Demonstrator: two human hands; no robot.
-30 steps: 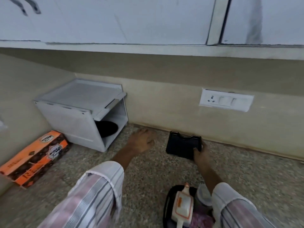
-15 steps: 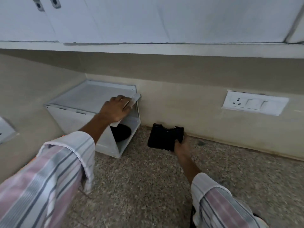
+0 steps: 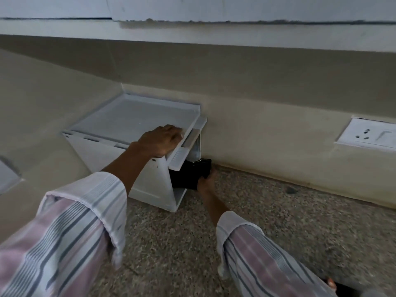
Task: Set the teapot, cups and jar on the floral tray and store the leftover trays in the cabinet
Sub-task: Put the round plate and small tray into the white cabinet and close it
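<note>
A small white cabinet [image 3: 132, 123] stands on the speckled counter in the corner, its open side facing right. My left hand [image 3: 160, 141] grips its top front edge, fingers curled over the raised flap. My right hand [image 3: 206, 182] holds a black rectangular tray [image 3: 192, 172] by its near corner. The tray is partly inside the cabinet's opening, under the flap, and its left part is hidden by the cabinet wall. The teapot, cups and jar are out of view, apart from a dark tray edge with a bit of orange at the bottom right corner [image 3: 342, 289].
A white wall socket [image 3: 368, 133] sits on the beige backsplash to the right. White upper cabinets [image 3: 192, 9] hang overhead. A second white plate [image 3: 6, 176] is on the left wall. The speckled counter [image 3: 289, 228] stretches to the right of my arms.
My right hand has pushed the black tray leftward into the cabinet opening. My left hand stays on the cabinet's top edge. The view has moved closer and to the left.
</note>
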